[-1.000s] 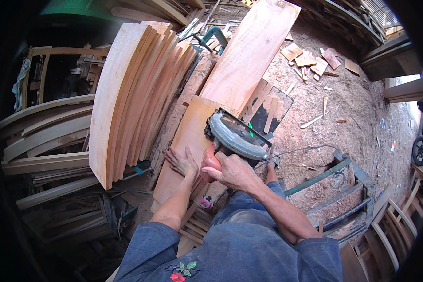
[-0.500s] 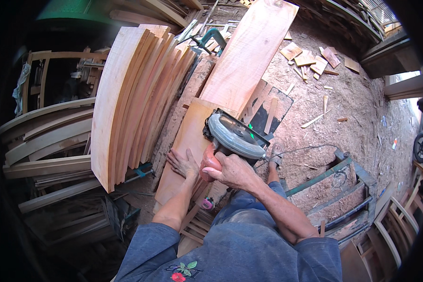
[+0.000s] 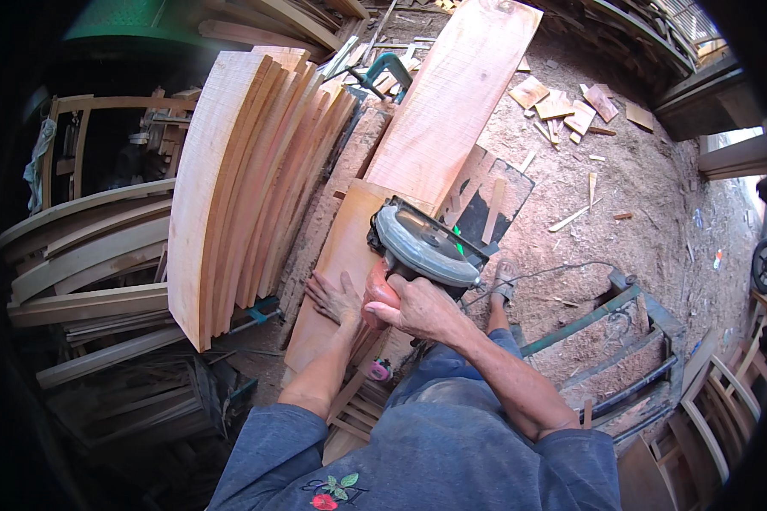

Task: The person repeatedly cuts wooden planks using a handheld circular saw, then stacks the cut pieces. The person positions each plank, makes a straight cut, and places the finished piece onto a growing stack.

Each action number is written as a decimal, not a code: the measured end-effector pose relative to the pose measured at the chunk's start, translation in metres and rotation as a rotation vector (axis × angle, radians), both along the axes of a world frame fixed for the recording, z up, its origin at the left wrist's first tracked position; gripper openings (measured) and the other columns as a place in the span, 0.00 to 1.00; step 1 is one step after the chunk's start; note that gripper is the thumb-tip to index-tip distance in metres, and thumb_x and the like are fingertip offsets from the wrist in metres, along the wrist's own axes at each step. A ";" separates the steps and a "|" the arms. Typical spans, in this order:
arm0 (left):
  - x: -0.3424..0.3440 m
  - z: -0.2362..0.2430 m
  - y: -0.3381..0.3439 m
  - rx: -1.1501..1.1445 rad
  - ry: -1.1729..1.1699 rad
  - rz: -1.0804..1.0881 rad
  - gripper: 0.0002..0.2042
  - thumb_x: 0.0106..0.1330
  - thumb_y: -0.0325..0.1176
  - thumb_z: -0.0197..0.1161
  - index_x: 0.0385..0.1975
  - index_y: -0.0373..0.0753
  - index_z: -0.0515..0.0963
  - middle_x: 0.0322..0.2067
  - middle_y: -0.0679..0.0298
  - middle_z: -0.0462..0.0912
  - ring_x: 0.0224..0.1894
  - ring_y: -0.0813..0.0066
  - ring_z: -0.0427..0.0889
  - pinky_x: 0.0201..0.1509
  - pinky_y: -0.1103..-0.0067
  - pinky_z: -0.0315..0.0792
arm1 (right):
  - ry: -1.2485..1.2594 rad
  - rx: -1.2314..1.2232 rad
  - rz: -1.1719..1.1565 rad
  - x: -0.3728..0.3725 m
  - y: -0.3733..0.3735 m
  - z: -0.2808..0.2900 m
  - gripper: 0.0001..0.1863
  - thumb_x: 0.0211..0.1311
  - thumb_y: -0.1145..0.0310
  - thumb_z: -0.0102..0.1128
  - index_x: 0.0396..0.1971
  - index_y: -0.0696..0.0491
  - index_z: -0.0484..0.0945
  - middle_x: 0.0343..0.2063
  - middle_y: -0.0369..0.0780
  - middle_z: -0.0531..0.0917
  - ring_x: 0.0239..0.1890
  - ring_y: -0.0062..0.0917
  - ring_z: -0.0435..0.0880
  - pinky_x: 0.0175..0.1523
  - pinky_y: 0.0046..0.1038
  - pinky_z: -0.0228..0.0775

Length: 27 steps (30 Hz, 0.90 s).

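Note:
My right hand (image 3: 419, 308) is wrapped round the handle of a circular saw (image 3: 422, 245), a grey-guarded tool with an orange grip. The saw rests across a wooden board (image 3: 349, 223) in front of me. My left hand (image 3: 336, 298) lies flat on that board, fingers spread, just left of the saw's handle. Beyond the saw, a long, wide plank (image 3: 447, 111) stretches away to the far side. The saw's blade edge and the cut beneath it are hidden by the guard.
A row of upright boards (image 3: 222, 187) stands on the left, near a green clamp (image 3: 385, 75). Wood offcuts (image 3: 558, 106) lie on the sawdust-covered ground at far right. A metal frame (image 3: 631, 341) stands at right, with a cord (image 3: 537, 271) running toward it.
The view has shifted very slightly. Both hands and the saw keep the same places on the board.

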<state>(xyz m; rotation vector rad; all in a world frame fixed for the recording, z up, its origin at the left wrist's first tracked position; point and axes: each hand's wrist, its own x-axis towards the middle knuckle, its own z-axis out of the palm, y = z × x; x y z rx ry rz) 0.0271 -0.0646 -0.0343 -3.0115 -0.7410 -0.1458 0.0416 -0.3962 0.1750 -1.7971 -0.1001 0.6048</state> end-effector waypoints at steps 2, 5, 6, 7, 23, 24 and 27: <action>-0.001 -0.003 0.002 0.007 -0.006 0.001 0.45 0.74 0.69 0.54 0.84 0.49 0.55 0.82 0.47 0.55 0.85 0.44 0.48 0.79 0.38 0.51 | -0.003 0.004 0.000 0.001 0.001 -0.001 0.39 0.72 0.33 0.57 0.38 0.63 0.78 0.27 0.62 0.83 0.36 0.61 0.86 0.44 0.53 0.77; -0.003 -0.012 0.007 0.012 -0.027 0.000 0.45 0.74 0.69 0.54 0.84 0.50 0.55 0.82 0.48 0.55 0.85 0.44 0.48 0.78 0.38 0.52 | -0.009 0.013 0.012 0.005 0.003 -0.002 0.38 0.72 0.34 0.57 0.38 0.63 0.79 0.27 0.62 0.83 0.35 0.61 0.86 0.44 0.53 0.77; -0.004 -0.015 0.009 0.007 -0.036 0.000 0.44 0.74 0.69 0.54 0.84 0.50 0.55 0.82 0.49 0.54 0.85 0.44 0.48 0.78 0.38 0.52 | -0.014 0.012 0.005 0.006 0.004 -0.002 0.38 0.72 0.34 0.57 0.38 0.63 0.78 0.27 0.62 0.83 0.35 0.61 0.86 0.44 0.53 0.77; -0.006 -0.019 0.012 0.015 -0.064 -0.017 0.44 0.74 0.69 0.54 0.84 0.50 0.55 0.83 0.49 0.54 0.85 0.44 0.48 0.78 0.38 0.52 | -0.017 0.013 -0.001 0.007 0.005 -0.003 0.38 0.72 0.34 0.57 0.38 0.63 0.78 0.27 0.62 0.83 0.35 0.61 0.86 0.44 0.53 0.77; 0.003 0.014 -0.013 -0.004 0.183 0.105 0.48 0.73 0.73 0.50 0.85 0.52 0.47 0.86 0.57 0.43 0.87 0.53 0.42 0.82 0.43 0.48 | -0.008 -0.004 -0.005 0.026 0.018 0.001 0.39 0.73 0.34 0.56 0.38 0.64 0.79 0.26 0.62 0.84 0.35 0.60 0.87 0.43 0.53 0.79; 0.003 0.017 -0.016 -0.006 0.188 0.112 0.48 0.73 0.74 0.50 0.86 0.52 0.46 0.86 0.58 0.42 0.87 0.53 0.42 0.83 0.43 0.48 | -0.007 -0.007 -0.002 0.027 0.019 0.001 0.39 0.73 0.34 0.56 0.38 0.64 0.78 0.27 0.62 0.84 0.35 0.60 0.87 0.43 0.53 0.79; 0.004 0.021 -0.023 0.003 0.206 0.124 0.47 0.74 0.72 0.50 0.86 0.53 0.46 0.86 0.58 0.43 0.87 0.54 0.43 0.82 0.44 0.50 | -0.007 -0.008 -0.003 0.031 0.021 0.002 0.38 0.73 0.34 0.56 0.38 0.64 0.78 0.27 0.62 0.84 0.35 0.60 0.87 0.43 0.54 0.78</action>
